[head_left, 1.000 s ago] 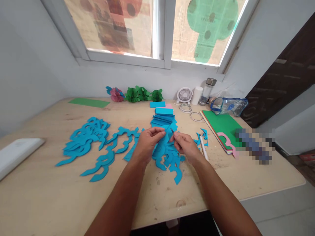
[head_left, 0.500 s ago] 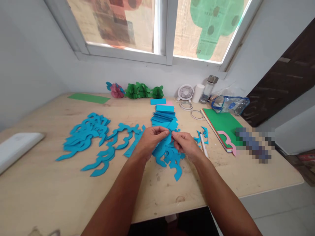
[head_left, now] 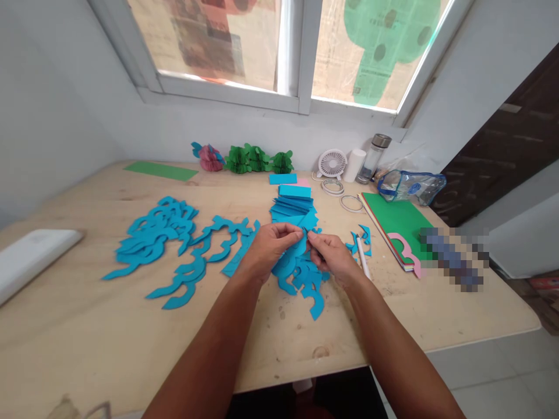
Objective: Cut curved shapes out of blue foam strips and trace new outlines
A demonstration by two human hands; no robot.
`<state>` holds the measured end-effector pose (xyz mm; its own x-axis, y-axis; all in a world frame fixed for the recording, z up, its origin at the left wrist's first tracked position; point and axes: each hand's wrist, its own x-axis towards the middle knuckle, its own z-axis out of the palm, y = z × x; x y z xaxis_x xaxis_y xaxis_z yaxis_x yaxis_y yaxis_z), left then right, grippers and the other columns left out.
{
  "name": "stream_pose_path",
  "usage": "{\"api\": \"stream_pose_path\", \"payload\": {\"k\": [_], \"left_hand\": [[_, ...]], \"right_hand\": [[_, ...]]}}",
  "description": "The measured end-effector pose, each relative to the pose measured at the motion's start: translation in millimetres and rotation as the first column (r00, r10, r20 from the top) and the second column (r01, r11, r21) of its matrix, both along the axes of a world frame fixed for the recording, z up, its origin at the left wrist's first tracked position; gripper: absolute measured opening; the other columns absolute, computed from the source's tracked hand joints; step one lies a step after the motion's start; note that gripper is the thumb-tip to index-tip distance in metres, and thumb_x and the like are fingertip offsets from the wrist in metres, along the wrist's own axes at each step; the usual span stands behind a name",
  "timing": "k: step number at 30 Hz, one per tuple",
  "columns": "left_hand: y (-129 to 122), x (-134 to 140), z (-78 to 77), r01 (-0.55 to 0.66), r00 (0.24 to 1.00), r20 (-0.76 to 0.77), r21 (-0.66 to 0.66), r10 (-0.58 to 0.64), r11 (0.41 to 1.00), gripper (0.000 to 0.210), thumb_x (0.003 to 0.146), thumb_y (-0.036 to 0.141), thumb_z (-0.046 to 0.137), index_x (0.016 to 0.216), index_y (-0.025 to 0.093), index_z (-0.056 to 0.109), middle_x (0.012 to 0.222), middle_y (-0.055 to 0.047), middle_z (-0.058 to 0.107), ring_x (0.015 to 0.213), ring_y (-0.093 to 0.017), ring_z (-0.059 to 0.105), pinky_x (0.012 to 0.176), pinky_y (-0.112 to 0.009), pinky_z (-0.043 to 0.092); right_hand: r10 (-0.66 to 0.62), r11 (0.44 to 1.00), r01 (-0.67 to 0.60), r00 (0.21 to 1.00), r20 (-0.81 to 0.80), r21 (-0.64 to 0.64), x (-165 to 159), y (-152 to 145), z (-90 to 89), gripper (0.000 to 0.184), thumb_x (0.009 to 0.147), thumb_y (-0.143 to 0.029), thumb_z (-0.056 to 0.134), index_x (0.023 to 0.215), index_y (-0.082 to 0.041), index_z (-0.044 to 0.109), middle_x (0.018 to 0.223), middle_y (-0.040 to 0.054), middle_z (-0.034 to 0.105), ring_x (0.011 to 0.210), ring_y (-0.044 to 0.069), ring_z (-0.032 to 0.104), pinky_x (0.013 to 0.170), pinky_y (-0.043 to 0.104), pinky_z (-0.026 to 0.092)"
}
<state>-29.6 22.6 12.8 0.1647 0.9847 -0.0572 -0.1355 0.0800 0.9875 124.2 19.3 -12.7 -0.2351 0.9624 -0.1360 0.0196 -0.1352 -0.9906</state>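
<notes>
While L hand (head_left: 273,245) pinches blue paper piece (head_left: 296,247), grip narrow, R hand (head_left: 332,254), also in tight pinch, has small dark item (head_left: 304,228), kind unclear, only tip showing. Both hands nearly touch. Piece sits over cut-paper pile (head_left: 302,272) on table (head_left: 87,337). Blue strip stack (head_left: 292,206) just beyond hands. White pen (head_left: 363,259) R of R hand, nr blue scraps (head_left: 367,233). Wavy blue cutouts (head_left: 190,272) L of L hand.

Bare table (head_left: 100,337) at near left allows passage; scalloped blue paper strips (head_left: 140,249) obstruct the way beyond, a white pen (head_left: 363,259) farther right.
</notes>
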Motion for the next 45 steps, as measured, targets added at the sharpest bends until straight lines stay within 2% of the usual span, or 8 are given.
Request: {"api": "stream_pose_path", "payload": {"k": [15, 25, 31, 33, 37, 41, 45], "left_hand": [[1, -1, -0.1, 0.021, 1.0, -0.01, -0.009, -0.021, 1.0, 0.022, 0.059, 0.036, 0.076, 0.06, 0.016, 0.067, 0.061, -0.002, 0.065, 0.062, -0.014, 0.056, 0.064, -0.025, 0.044], [2, 0, -2.9, -0.028, 1.0, -0.005, -0.012, 0.028, 1.0, 0.023, 0.058, 0.037, 0.075, 0.06, 0.016, 0.065, 0.059, -0.001, 0.063, 0.057, -0.013, 0.052, 0.059, -0.025, 0.04], [3, 3, -5.1, -0.117, 0.992, 0.049, 0.013, 0.117, 0.993, 0.023, 0.056, 0.034, 0.075, 0.058, 0.016, 0.061, 0.053, 0.003, 0.052, 0.051, -0.009, 0.041, 0.051, -0.022, 0.031], [3, 6, -5.9, -0.164, 0.984, 0.08, 0.016, 0.162, 0.986, 0.022, 0.057, 0.032, 0.074, 0.057, 0.016, 0.06, 0.051, 0.004, 0.049, 0.05, -0.009, 0.038, 0.049, -0.022, 0.029], [3, 10, -7.1, -0.243, 0.948, 0.205, -0.028, 0.244, 0.97, 0.023, 0.058, 0.031, 0.074, 0.057, 0.016, 0.056, 0.052, 0.006, 0.045, 0.049, -0.007, 0.035, 0.049, -0.021, 0.029], [3, 11, -6.7, -0.218, 0.93, 0.287, -0.07, 0.229, 0.973, 0.026, 0.057, 0.031, 0.075, 0.058, 0.016, 0.054, 0.052, 0.007, 0.045, 0.05, -0.007, 0.038, 0.049, -0.02, 0.031], [3, 7, -6.5, -0.185, 0.957, 0.219, -0.051, 0.192, 0.981, 0.023, 0.057, 0.03, 0.074, 0.061, 0.016, 0.057, 0.052, 0.006, 0.05, 0.051, -0.008, 0.044, 0.05, -0.021, 0.035]], "right_hand": [[0.027, 0.999, -0.028, 0.999, 0.032, 0.03, 2, 0, -1.8, 0.051, 0.076, -0.066, 0.055, 0.064, -0.016, 0.057, 0.037, -0.0068, 0.041, 0.032, 0.006, 0.026, 0.034, 0.021, 0.014], [-0.061, 0.997, 0.06, 0.998, 0.016, 0.048, -2, -3, 3.9, 0.048, 0.074, -0.064, 0.057, 0.063, -0.017, 0.056, 0.035, -0.0081, 0.038, 0.032, 0.006, 0.025, 0.034, 0.022, 0.015], [-0.121, 0.992, 0.119, 0.99, -0.073, -0.035, -5, -2, 2.9, 0.048, 0.071, -0.065, 0.059, 0.066, -0.018, 0.055, 0.04, -0.0085, 0.039, 0.032, 0.005, 0.023, 0.033, 0.022, 0.013], [-0.113, 0.993, 0.111, 0.991, -0.072, -0.032, -8, -3, 2.4, 0.045, 0.07, -0.062, 0.062, 0.063, -0.018, 0.053, 0.041, -0.0089, 0.038, 0.034, 0.005, 0.023, 0.035, 0.022, 0.014], [-0.058, 0.998, 0.057, 0.997, -0.057, -0.013, -12, -6, 0.2, 0.031, 0.064, -0.044, 0.073, 0.069, -0.018, 0.057, 0.045, -0.0095, 0.039, 0.039, 0.006, 0.029, 0.039, 0.021, 0.02], [-0.073, 0.997, 0.073, 0.996, -0.051, -0.005, -9, -4, -2.1, 0.025, 0.065, -0.038, 0.071, 0.067, -0.018, 0.056, 0.043, -0.0103, 0.037, 0.037, 0.005, 0.026, 0.038, 0.022, 0.018], [-0.124, 0.992, 0.124, 0.991, -0.045, -0.004, -3, -1, -0.6, 0.026, 0.065, -0.038, 0.071, 0.065, -0.019, 0.054, 0.043, -0.0107, 0.034, 0.036, 0.005, 0.024, 0.037, 0.022, 0.013]]}}
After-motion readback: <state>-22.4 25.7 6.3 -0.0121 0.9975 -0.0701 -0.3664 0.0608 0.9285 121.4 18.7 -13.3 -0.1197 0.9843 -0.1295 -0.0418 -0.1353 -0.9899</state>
